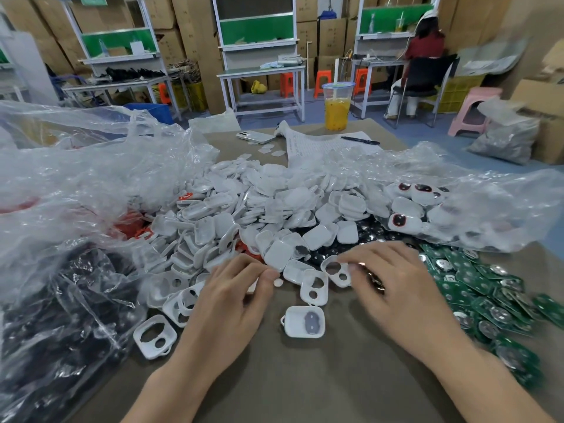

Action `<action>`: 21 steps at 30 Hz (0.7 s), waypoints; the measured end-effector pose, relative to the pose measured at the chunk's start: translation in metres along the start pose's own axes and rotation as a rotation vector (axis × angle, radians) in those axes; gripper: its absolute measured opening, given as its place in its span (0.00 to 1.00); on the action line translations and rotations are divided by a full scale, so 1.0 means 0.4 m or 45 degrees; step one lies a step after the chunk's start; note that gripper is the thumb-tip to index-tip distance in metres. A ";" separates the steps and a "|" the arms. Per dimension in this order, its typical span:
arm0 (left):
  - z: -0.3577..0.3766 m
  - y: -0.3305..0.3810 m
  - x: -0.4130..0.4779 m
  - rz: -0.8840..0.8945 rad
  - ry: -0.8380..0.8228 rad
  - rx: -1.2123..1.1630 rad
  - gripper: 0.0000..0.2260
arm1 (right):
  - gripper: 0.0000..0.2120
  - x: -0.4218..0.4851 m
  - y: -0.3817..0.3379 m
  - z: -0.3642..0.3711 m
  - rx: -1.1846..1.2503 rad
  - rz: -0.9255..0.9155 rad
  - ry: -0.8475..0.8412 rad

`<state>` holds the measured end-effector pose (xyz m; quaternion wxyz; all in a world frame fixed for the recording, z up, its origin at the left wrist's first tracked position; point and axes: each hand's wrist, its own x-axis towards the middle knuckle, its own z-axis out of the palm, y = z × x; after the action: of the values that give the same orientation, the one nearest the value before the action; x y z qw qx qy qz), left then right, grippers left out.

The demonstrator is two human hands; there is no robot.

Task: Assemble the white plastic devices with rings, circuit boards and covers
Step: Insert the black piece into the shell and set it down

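A big heap of white plastic shells (274, 209) covers the middle of the table. My right hand (396, 285) pinches a white frame with two holes (335, 271) at the heap's near edge. My left hand (235, 288) has its fingers curled, thumb and fingertips together beside a small white disc (278, 282); what it holds, if anything, is hidden. A white shell with a grey insert (305, 322) lies between my hands. Green circuit boards (482, 294) with metal discs are piled at the right. Red rings (134, 227) show under the plastic at the left.
Crumpled clear plastic bags (91, 184) fill the left side, one holding black parts (61, 331). Finished units with red-ringed black lenses (409, 206) lie in a bag at the right. A phone (254, 136), a pen (360, 140) and a cup of orange drink (337, 108) stand at the far edge.
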<state>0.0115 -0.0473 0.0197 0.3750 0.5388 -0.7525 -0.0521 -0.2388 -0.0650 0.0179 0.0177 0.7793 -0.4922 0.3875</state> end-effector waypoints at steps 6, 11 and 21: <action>0.012 -0.007 0.002 -0.038 -0.090 0.157 0.09 | 0.20 0.004 0.030 -0.012 -0.316 0.546 -0.240; 0.017 -0.014 0.006 -0.031 -0.183 0.287 0.11 | 0.17 0.004 0.024 -0.011 -0.357 0.542 -0.309; 0.018 -0.022 0.004 -0.080 -0.170 0.230 0.09 | 0.13 0.004 0.023 -0.021 -0.277 0.461 -0.245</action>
<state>0.0135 -0.0547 0.0113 0.2722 0.5890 -0.7603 -0.0315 -0.2507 -0.0676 0.0217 -0.0153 0.7050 -0.6624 0.2528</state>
